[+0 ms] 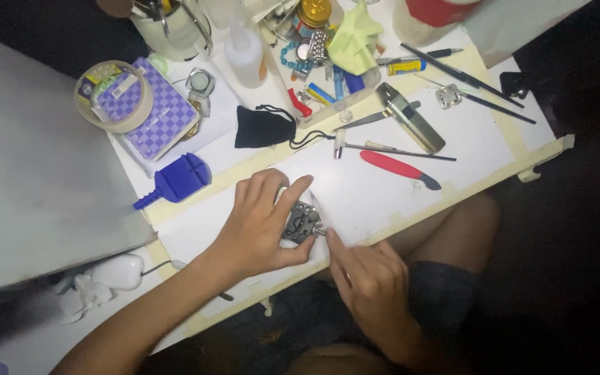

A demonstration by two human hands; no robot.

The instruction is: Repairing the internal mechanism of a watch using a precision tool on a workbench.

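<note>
Spreading across most of the view, the white table (411,187) carries a crowd of tools, and the work sits at its near edge, just above the person's knees. Toward the far left corner lie a purple checkered box (157,114) with a roll of tape (112,97) on it, and nearer the middle a blue plastic tool (178,179) and a small black pouch (264,127). A red-handled tool (397,167) and a metal case (411,119) lie well apart from the hands, toward the right edge. The left hand (262,226) curls its fingers and thumb around a small dark metal piece (303,222), pinning it to the table. The right hand (369,278) pinches a thin tool (319,232) between pressed fingertips, its tip touching the piece's right side. Judging by this, the work on the piece looks underway rather than finished: the tool is engaged, nothing lies removed beside it, and whether any part has come loose cannot be told.
</note>
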